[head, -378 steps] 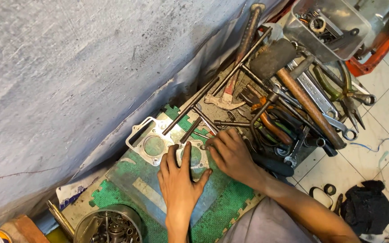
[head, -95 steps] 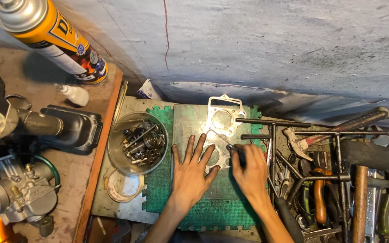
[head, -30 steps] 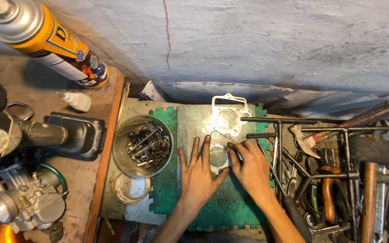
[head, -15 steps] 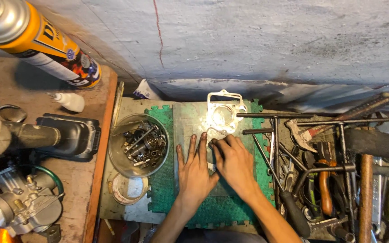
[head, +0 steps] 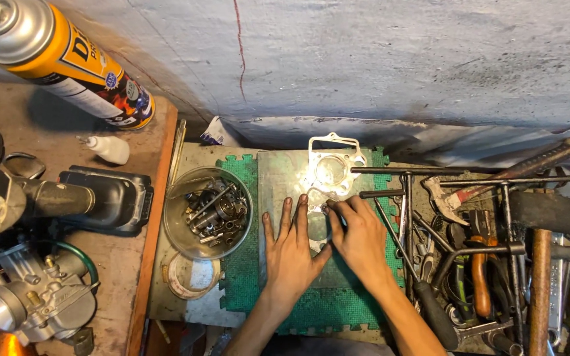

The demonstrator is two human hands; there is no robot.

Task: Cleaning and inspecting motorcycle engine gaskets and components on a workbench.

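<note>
- Left hand lay flat, palm down, fingers spread and gripping nothing, pressed on a thin pale gasket over a grey sheet on the green foam mat.
- Right hand sat just beside it, fingertips bunched at the gasket's near part, pinched round something small; could not tell what, too small and half hidden.
- Gasket ran away from both wrists toward the wall: round bore and upper frame lay bare beyond the fingertips, lower part hidden under the hands.
- Long axis pointed roughly from the hands to the wall, in line with the left fingers.
- Right fingertips nearer the open bore; left palm covered the near end and held it flat.
- Clear bowl of bolts and small metal parts stood left of the left hand, near but apart, partly on the mat's edge.
- Roll of tape lay just below the bowl.
- Right of the right hand, a heap of tools: T-handle wrenches, a hammer, orange-handled pliers, a screwdriver closest to the forearm.
- Far left, on a wooden board: a spray can on its side, a small white bottle, a black rubber part, a carburettor.
</note>
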